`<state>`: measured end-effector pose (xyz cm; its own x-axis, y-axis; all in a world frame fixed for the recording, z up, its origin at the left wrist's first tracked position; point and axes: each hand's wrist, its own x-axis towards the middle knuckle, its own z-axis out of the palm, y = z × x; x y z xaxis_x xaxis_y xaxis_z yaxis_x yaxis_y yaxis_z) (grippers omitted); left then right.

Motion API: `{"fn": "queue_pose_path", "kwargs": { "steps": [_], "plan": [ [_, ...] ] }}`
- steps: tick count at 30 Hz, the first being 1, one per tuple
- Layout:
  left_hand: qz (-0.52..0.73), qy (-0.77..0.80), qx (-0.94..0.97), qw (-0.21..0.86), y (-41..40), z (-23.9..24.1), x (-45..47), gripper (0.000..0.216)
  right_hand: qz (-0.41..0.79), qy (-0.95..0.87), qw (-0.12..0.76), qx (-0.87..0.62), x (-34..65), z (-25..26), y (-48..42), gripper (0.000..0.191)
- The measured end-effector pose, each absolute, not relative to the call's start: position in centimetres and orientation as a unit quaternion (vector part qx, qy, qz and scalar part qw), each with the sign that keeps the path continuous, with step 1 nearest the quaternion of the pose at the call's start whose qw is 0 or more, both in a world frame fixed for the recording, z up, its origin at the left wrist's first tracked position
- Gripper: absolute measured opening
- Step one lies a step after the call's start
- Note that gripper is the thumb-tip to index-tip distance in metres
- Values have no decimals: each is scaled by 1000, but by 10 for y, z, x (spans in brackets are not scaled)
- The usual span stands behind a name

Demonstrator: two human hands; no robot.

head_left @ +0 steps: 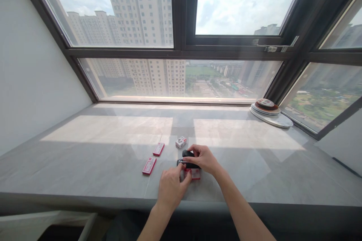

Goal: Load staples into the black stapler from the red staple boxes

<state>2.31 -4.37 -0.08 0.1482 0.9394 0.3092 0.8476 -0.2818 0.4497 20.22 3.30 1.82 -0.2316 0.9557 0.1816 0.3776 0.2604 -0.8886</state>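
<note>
- Centrally, a black stapler [191,165] was in the person's hands, close to the front edge of the windowsill [85,173], about midway along it; its two long black parts stood apart at the left end.
- The right hand [206,159] had the stapler pinched between thumb and fingers.
- The left hand [170,184] had its index fingertip against the stapler's left end, thumb near the red box below; whether it gripped anything, I could not tell.
- That red flat box [196,174] lay partly hidden under the stapler and fingers.
- A small white-and-red carton [181,142] sat just beyond the stapler, farther from the front edge.
- To the left lay two flat red-and-white boxes, the nearer box [149,166] and the farther box [158,149], near each other but apart.
- Toward the far right corner stood a stack of round plate-like pieces [268,112], beside the dark window frame [181,53].
</note>
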Motion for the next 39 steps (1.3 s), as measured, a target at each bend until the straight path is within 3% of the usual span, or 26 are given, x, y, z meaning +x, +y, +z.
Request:
{"fn": "queue_pose_path", "kwargs": {
  "steps": [7, 11, 19, 24, 26, 30, 32, 35, 39],
  "plan": [
    [266, 531, 803, 47, -51, 6, 33, 17, 280, -769, 277, -503, 202, 20, 31, 29],
    [265, 493, 827, 48, -49, 3, 31, 6, 254, -760, 278, -529, 207, 19, 29, 30],
    [273, 629, 726, -56, -21, 6, -56, 15, 267, -730, 291, -558, 218, 18, 24, 32],
    [337, 573, 745, 52, 6, -8, -88, 15, 257, -726, 307, -559, 216, 21, 20, 31],
    [347, 560, 744, 107, 12, -15, -91, 24, 253, -728, 302, -561, 217, 24, 18, 29],
    [342, 553, 745, 148, 20, -22, -83, 62, 243, -732, 286, -568, 223, 31, 10, 22],
    [342, 533, 760, 145, 28, -22, -76, 67, 244, -727, 276, -580, 228, 33, 4, 22],
    [336, 498, 785, 149, 46, -22, -60, 71, 270, -703, 261, -604, 235, 31, -4, 41],
    [309, 470, 813, 153, 69, -18, -36, 69, 313, -644, 299, -631, 238, 17, -15, 52]
  ]
}}
